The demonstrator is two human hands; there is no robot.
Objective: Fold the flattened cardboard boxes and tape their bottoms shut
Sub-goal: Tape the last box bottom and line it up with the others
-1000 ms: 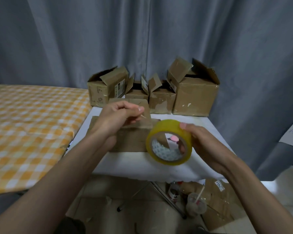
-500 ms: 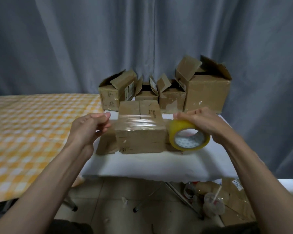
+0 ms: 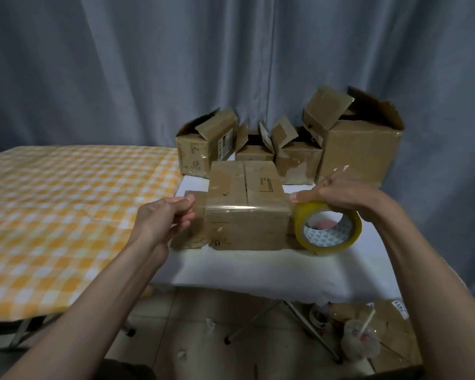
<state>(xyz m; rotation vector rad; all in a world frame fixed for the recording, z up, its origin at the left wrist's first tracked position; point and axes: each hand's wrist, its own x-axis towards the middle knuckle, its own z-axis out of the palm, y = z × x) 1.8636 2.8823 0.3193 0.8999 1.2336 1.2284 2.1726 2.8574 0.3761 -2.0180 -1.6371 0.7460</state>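
Note:
A folded cardboard box lies with its closed flaps up on the white table. A strip of clear tape runs across its near top edge. My left hand is at the box's left side, fingers curled, and seems to pinch the tape's free end. My right hand grips the yellow tape roll from above, against the box's right side. Flat cardboard sticks out from under the box on the left.
Several open boxes stand at the back of the white table, a small one on the left and a large one on the right. An orange checked table adjoins on the left. A plastic cup and cardboard lie on the floor.
A second ago both hands held the roll up in front of the box. They have spread apart and lowered, the roll to the box's right and my left hand to its left, with tape laid across.

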